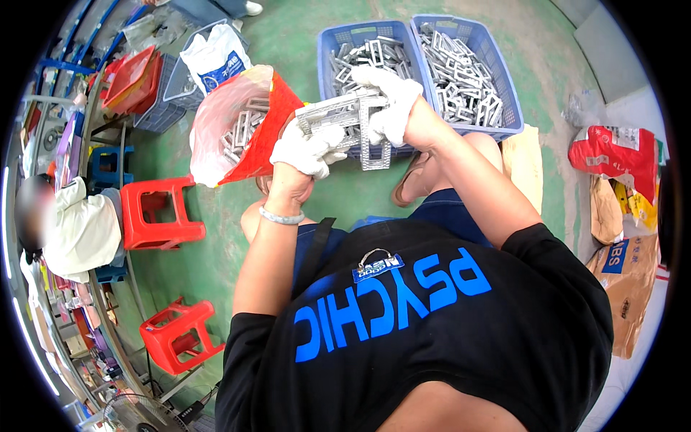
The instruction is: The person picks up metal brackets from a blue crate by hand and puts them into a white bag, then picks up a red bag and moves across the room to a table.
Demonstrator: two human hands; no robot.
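White knitted gloves cover both of my hands. My left hand [308,149] is closed around a silver metal frame [330,112], a long rectangular piece with ribbed sides. Just to the right, my right hand [392,104] grips another silver frame [376,155], which hangs upright from the fingers. The two pieces meet or overlap between the hands; whether more frames are in the left hand's grip I cannot tell. Beyond the hands, a left blue crate [327,37] and a right blue crate [512,93] hold several such frames. A red and white sack [284,108] on the left also contains some.
Two red stools, an upper one [162,205] and a lower one [183,335], stand left. Another person [83,223] sits by a cluttered workbench. A white bag [214,57] rests in a blue basket. Red sacks [612,155] and a brown sack [630,288] lie right.
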